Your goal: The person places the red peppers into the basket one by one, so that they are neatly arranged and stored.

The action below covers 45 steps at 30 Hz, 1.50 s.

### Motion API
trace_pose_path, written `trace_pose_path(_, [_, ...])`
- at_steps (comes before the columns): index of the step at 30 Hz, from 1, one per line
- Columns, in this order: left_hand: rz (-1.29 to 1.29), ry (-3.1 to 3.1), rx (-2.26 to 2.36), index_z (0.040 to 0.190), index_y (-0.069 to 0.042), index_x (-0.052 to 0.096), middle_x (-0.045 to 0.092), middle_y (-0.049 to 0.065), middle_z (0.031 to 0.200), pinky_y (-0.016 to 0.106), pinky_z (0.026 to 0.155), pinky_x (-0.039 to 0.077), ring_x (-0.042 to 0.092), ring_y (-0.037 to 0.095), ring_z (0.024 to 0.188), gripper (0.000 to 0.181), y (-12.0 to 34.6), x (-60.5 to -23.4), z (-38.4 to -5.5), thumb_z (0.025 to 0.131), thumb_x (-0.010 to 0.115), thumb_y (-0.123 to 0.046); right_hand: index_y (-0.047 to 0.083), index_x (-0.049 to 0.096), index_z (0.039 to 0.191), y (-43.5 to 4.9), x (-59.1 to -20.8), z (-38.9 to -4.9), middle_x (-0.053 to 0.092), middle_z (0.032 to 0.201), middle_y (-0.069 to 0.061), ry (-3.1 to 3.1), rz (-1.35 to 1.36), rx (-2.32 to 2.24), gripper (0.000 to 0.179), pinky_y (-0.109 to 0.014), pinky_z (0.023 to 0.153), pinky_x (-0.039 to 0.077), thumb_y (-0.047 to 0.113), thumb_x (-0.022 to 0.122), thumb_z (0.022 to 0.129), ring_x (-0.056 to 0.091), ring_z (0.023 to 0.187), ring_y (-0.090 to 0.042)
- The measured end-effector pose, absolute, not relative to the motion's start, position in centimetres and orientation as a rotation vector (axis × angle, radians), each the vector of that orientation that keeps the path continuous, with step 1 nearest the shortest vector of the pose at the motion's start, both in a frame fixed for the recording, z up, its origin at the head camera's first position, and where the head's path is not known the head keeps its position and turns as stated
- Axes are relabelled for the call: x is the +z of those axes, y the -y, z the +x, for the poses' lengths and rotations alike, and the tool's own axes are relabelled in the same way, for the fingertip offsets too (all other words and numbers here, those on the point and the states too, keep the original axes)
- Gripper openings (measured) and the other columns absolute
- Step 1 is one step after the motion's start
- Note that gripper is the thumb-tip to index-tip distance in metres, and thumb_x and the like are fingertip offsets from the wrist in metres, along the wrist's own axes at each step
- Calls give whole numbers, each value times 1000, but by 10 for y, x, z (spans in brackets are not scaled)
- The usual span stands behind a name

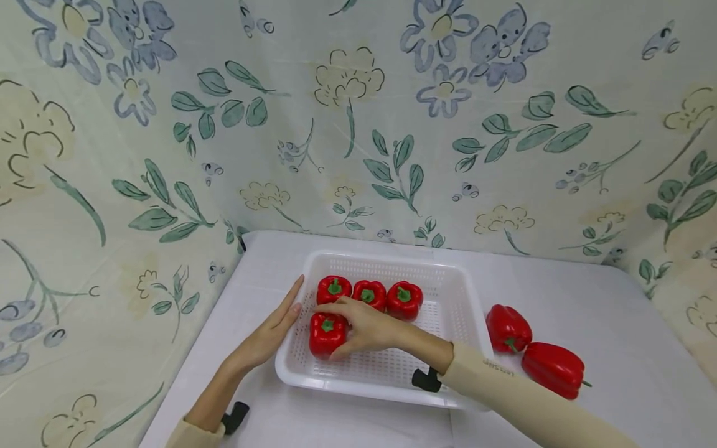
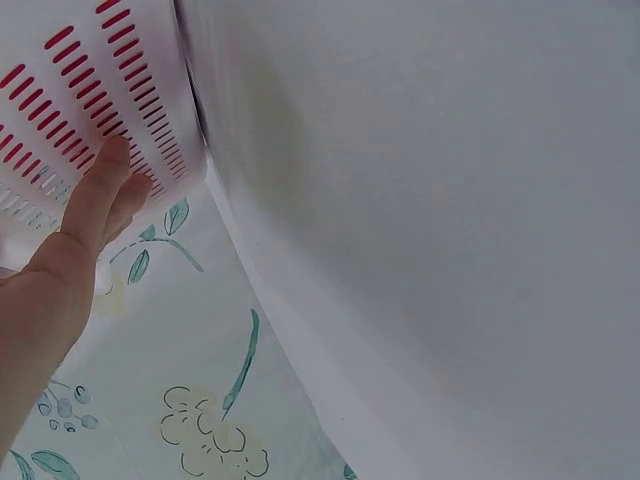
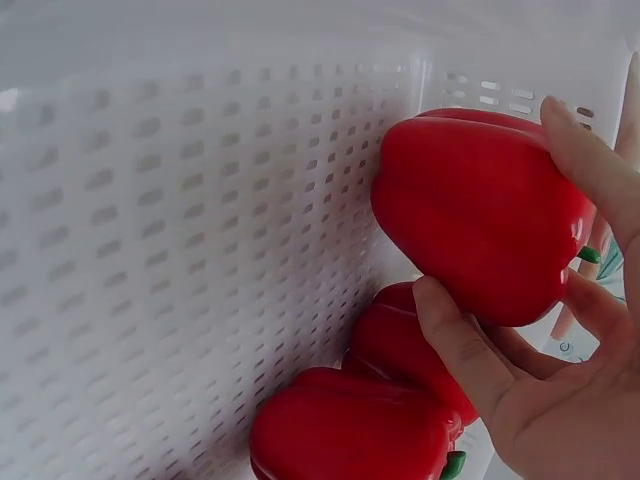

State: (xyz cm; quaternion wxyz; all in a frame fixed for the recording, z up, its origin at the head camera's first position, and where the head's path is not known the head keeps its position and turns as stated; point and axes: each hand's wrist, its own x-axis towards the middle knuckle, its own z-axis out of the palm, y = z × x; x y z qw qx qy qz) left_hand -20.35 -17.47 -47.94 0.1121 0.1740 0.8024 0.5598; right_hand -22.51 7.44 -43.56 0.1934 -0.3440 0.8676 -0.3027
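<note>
A white perforated basket point(image 1: 386, 393) stands on the table with red bell peppers in it. My right hand point(image 1: 366, 325) reaches into its left part and grips a red bell pepper point(image 1: 325, 339), thumb and fingers spread around its sides; the right wrist view shows this pepper point(image 3: 475, 210) close up, its green stem beside the palm. Behind it, three more peppers stand in a row, stems up: one at the left point(image 1: 330, 286), a middle one point(image 1: 376, 287) and a right one point(image 1: 406, 305). With straight fingers, my left hand point(image 1: 266, 339) rests against the basket's outer left wall point(image 2: 150, 130).
Two more red bell peppers lie on the white-covered table point(image 1: 633, 336) right of the basket, one farther back point(image 1: 506, 326) and one nearer point(image 1: 554, 368). A floral curtain point(image 1: 347, 174) hangs behind the table and along its left side.
</note>
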Motion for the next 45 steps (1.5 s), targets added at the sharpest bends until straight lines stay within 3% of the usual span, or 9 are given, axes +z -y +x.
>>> trace_pose_path(8, [507,-2355,1631,167,-38,4,8,2,176,54,100,57,21,44,159,62,175,-478,-204,113,33,-34,33,42,158,-78,-431,-225,52,152,0,-2362,-999,-813,87,-21,94,59,24,87,84,54,133,-14])
trace_pose_path(19, [516,-2350,1629,167,-37,5,7,5,177,54,101,57,20,47,158,61,174,-481,-204,113,33,-35,36,40,159,-77,-435,-226,50,157,4,-2390,-993,-815,90,-34,104,58,35,88,82,51,143,-18])
trace_pose_path(45, [515,-2346,1643,167,-37,5,9,4,176,49,94,61,24,48,156,61,174,-480,-204,113,33,-33,22,42,158,-73,-431,-224,48,160,5,-2405,-1002,-769,92,-35,113,52,37,89,81,47,147,-15])
